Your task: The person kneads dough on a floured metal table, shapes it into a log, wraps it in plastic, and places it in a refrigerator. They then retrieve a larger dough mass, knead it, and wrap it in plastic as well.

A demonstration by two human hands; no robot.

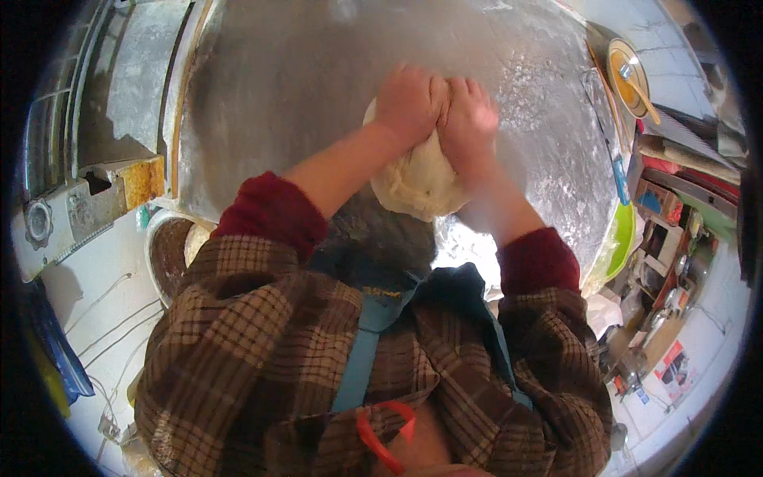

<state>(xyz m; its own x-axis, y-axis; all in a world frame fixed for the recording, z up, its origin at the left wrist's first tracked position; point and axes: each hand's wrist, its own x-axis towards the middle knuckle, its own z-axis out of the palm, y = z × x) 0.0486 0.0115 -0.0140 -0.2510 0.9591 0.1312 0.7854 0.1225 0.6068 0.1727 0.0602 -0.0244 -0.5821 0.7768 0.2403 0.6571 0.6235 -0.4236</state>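
Observation:
A large lump of pale dough lies on a grey, flour-dusted work surface. My left hand presses into the far left part of the dough, its fingers curled over. Right beside it, touching it, my right hand grips the far right part with bent fingers. Both forearms reach straight out from rolled sleeves. The near end of the dough bulges toward me, rounded and uneven. My fingertips and the dough beneath my palms are hidden.
At the far right stands a bowl of yellow-orange contents with a brush in it. A blue-handled tool and a thin stick lie along the right edge. A green basin is below. A round container sits at left.

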